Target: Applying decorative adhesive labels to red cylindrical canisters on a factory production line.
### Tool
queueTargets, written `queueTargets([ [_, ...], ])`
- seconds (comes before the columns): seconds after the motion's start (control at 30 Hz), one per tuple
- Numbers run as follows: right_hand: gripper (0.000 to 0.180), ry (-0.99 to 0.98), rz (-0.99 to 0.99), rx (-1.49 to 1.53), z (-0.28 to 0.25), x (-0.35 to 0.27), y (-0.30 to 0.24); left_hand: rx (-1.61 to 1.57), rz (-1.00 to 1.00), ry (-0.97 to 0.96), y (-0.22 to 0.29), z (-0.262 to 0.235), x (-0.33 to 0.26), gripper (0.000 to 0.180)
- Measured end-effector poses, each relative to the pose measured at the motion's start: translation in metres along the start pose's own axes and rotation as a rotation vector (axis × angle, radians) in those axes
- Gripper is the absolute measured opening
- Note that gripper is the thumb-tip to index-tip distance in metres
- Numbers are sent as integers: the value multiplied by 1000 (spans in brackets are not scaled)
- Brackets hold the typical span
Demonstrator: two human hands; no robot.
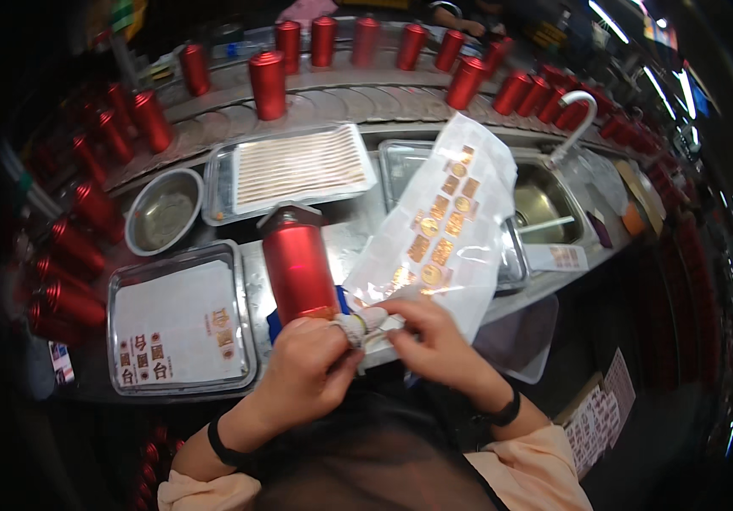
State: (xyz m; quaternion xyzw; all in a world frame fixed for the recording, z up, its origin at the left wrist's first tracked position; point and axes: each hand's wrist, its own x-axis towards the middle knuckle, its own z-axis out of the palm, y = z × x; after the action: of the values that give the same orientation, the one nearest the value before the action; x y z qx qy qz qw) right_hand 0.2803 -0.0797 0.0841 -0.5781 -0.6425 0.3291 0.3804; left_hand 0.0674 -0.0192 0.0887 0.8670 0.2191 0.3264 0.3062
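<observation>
A: What are the hands doing right now?

B: The left hand (305,362) is resting curled at the near end of a red cylinder (300,266). Its fingers are hiding whatever may be inside, so I'm not able to tell whether it's gripping anything. The right hand (436,345) is bending thumb and forefinger around a small pale piece (390,327); whether they're actually pinching it isn't showing clearly.

A: And the white wrap (358,327) between them?

B: It's probably covering a fingertip of the left hand, but I'm guessing there.

A: Which step are we seeing?

B: I'm judging it as close fingertip work on the pale piece, beside the cylinder. The next move is likely calling for a fine pinch, with the cylinder being kept from rolling.

A: Where is the cylinder lying relative to the grip?

B: Just beyond the left hand, pointing away from the person, with a blue support (274,327) showing beside its near end. I'm not certain the fingers are touching it.

A: Farther out?

B: A gold-printed sheet (460,247) is slanting away beyond the right hand. A metal tray (246,332) is sitting left of the cylinder, a bowl (165,215) is standing beyond that, and more red cylinders (269,85) are lining the far side.
</observation>
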Motion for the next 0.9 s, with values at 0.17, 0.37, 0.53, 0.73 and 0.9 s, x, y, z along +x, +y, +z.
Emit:
queueTargets([
  [0.17,20,-272,-99,124,24,8,8,11,-135,98,15,-2,-13,39],
  [0.37,19,-338,94,408,18,1,13,-137,-339,133,14,10,-28,43],
  [0.53,20,-218,93,419,22,-7,23,-201,-359,156,14,9,-32,47],
  [0.73,19,-106,-12,319,29,-8,28,-327,-349,314,4,15,-47,46],
  [0.9,18,-53,-20,268,38,-7,30,-224,-509,435,-20,23,-68,48],
])
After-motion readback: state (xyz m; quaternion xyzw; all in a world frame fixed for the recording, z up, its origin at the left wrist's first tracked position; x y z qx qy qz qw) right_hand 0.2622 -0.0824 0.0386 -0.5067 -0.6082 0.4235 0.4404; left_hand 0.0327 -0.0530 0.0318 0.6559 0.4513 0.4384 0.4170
